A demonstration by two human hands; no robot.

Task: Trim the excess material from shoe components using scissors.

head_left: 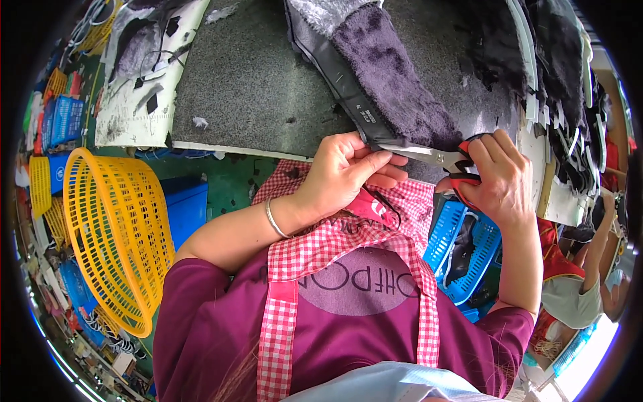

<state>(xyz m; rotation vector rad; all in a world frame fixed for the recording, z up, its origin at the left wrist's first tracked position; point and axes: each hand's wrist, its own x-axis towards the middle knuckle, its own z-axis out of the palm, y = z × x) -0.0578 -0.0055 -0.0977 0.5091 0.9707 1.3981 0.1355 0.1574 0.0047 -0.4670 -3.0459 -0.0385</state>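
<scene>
A long furry piece of purple-grey fabric (392, 74) with a black backing strip along its left side lies on the dark table, its lower end at the near edge. My left hand (348, 167), with a bangle at the wrist, pinches the lower corner of that strip between thumb and fingers. From the right, my right hand (499, 171) grips the red-and-black handles of a pair of scissors (429, 155). The blades point left along the fabric's lower edge, their tips close to my left fingers. How far the blades are apart is hard to make out.
Grey speckled tabletop (254, 80) spreads ahead, with a white board (151, 100) at its left. Dark furry pieces (562, 74) are heaped at the right. A yellow basket (110, 241) stands at left, a blue basket (479, 251) below the table at right. Another person (573, 295) is at far right.
</scene>
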